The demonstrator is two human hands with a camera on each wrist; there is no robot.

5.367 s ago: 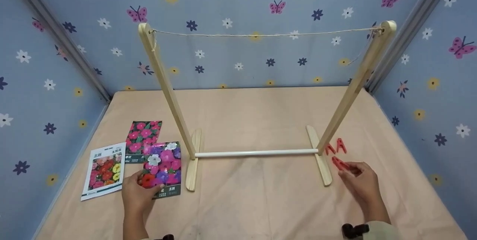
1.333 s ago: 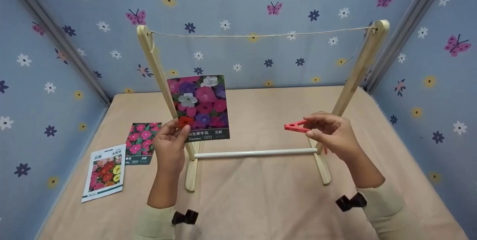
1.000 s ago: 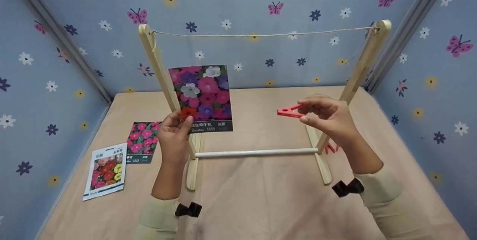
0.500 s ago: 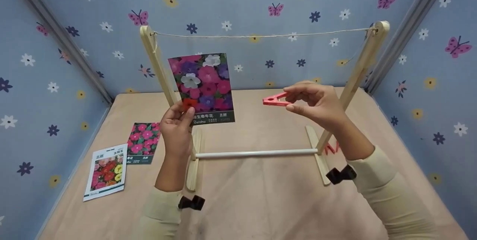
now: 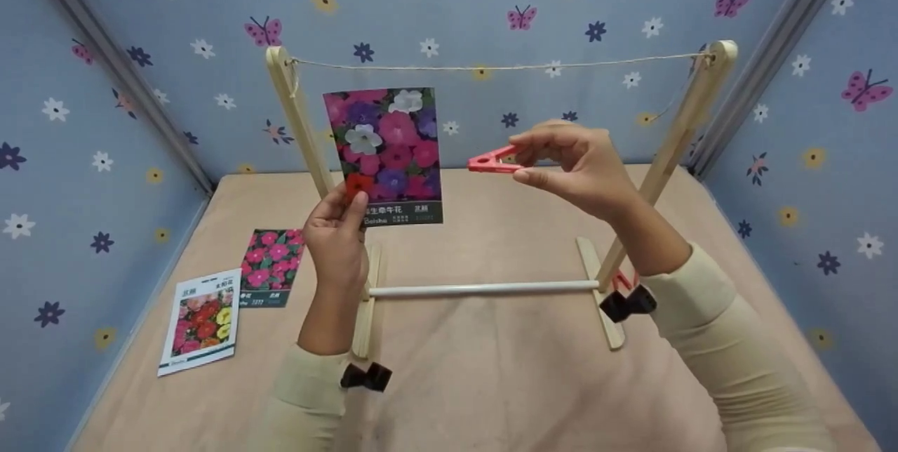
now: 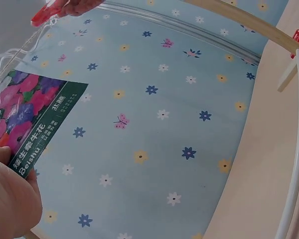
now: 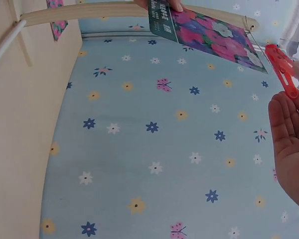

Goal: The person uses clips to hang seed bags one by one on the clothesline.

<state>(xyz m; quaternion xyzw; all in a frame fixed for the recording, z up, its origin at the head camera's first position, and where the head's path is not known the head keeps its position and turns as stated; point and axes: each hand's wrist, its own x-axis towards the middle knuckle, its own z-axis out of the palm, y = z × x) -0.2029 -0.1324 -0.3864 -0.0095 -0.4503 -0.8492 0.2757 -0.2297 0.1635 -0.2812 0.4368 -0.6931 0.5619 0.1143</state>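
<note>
In the head view my left hand (image 5: 337, 241) pinches the lower left corner of a flower seed packet (image 5: 394, 147), thumb in front. The packet stands nearly upright, its top edge a little below the string (image 5: 484, 68) in that view. To its right, my right hand (image 5: 575, 168) pinches a red clothespin (image 5: 494, 160) by its handle ends, its tip pointing left at the packet and apart from it. The left wrist view shows the packet (image 6: 27, 112) beside the left thumb. In the right wrist view the clothespin (image 7: 283, 69) lies between thumb and fingers.
A wooden frame with two posts (image 5: 677, 129) and a white crossbar (image 5: 484, 288) carries the string. Two more seed packets, one white-bordered (image 5: 201, 322) and one pink-flowered (image 5: 272, 266), lie at left, slightly overlapping. Red clothespins (image 5: 623, 279) lie behind the right post, partly hidden.
The left hand has picked the packet up from the table and raised it towards the string. The right hand has lifted one clothespin and brought it up and left, closer to the packet.
</note>
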